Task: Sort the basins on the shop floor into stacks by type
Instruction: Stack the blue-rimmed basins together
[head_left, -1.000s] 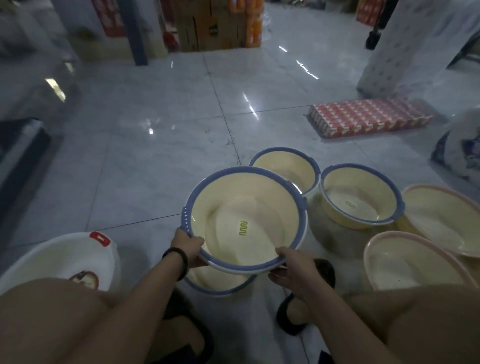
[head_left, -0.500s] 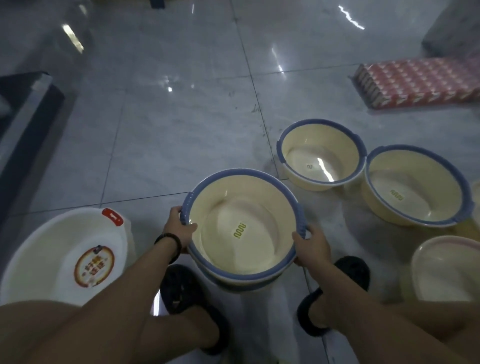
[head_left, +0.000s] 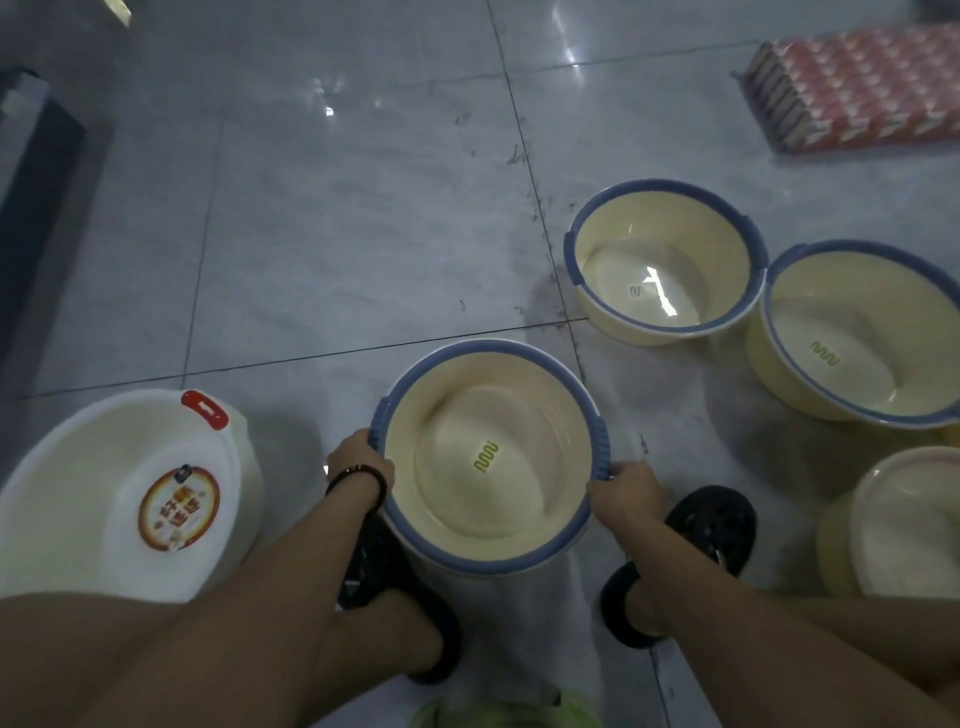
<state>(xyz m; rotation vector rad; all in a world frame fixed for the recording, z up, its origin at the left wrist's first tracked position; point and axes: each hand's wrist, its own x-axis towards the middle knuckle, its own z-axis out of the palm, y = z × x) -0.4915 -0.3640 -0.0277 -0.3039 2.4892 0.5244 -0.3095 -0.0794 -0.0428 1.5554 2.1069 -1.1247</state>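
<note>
A cream basin with a blue rim sits nested in a like basin on the floor between my feet. My left hand grips its left handle, and my right hand grips its right handle. Two more blue-rimmed cream basins stand to the right: a smaller one and a larger one. A pink-rimmed cream basin lies at the right edge. A white basin with a red tab and a round label rests at the left.
A red pack of cartons lies on the tiled floor at the top right. A dark shelf base runs along the left edge. My black sandals flank the stack. Bare tiles stretch ahead of the basins.
The basin I hold has come down from its tilted, raised position and now sits nested in the one below. The view has tipped further downward.
</note>
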